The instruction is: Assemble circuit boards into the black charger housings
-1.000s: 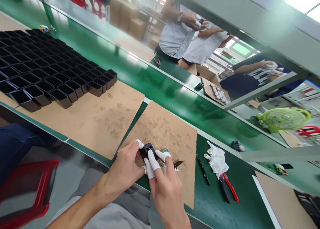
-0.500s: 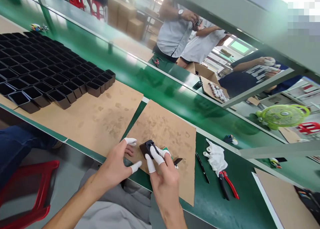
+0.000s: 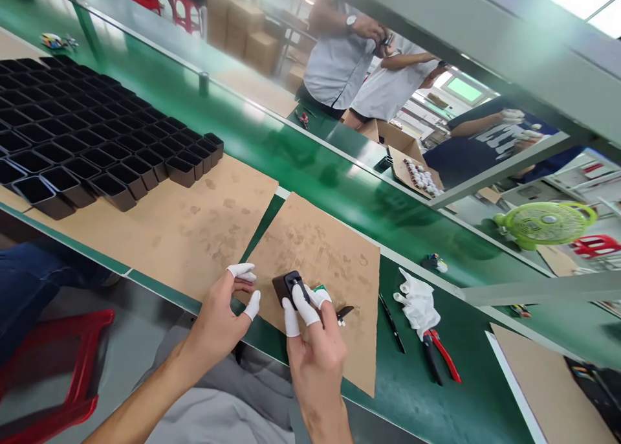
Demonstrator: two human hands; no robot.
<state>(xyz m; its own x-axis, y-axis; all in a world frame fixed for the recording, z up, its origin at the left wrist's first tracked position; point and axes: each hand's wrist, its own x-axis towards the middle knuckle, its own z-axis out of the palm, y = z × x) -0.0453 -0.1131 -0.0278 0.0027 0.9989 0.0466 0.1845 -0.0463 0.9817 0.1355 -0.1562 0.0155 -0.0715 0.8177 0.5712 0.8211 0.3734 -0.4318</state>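
Note:
My right hand (image 3: 315,337), with white finger cots on its fingertips, grips a small black plastic housing (image 3: 285,287) just above the cardboard sheet (image 3: 334,250). Partly hidden behind those fingers is a green piece (image 3: 319,288), its kind unclear. A dark blade-like part (image 3: 345,312) and small white bits show beside the right hand. To the left of the housing, my left hand (image 3: 226,314) is held apart from it, thumb and fingers spread around nothing. It wears white finger cots too.
Rows of open black boxes (image 3: 87,140) cover the left cardboard. A black pen (image 3: 392,324), white glove (image 3: 418,301) and red-and-black pliers (image 3: 439,356) lie at right. A green fan (image 3: 546,224) and several people are across the bench; a red stool (image 3: 63,373) stands lower left.
My left hand has drawn back slightly to the left, away from the black housing, and its thumb and fingers are a little nearer each other. The right hand keeps its hold.

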